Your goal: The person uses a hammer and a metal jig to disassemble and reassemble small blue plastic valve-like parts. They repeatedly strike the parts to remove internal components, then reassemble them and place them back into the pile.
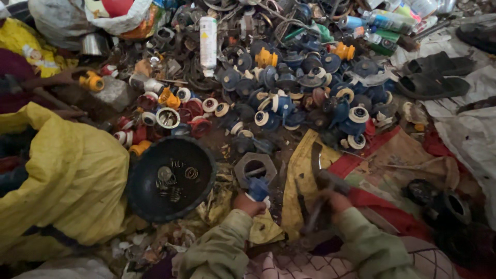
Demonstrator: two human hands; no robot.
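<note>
blue and stubby, the plastic valve part stood at lower centre, gripped from below by the left hand, while the right hand clutched a hammer.

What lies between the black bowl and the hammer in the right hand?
In the head view, a grey hexagonal nut lies between the black bowl and the hammer, along with the blue part held by the left hand.

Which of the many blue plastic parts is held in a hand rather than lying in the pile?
The blue part gripped by the left hand, beside the grey hexagonal nut.
</note>
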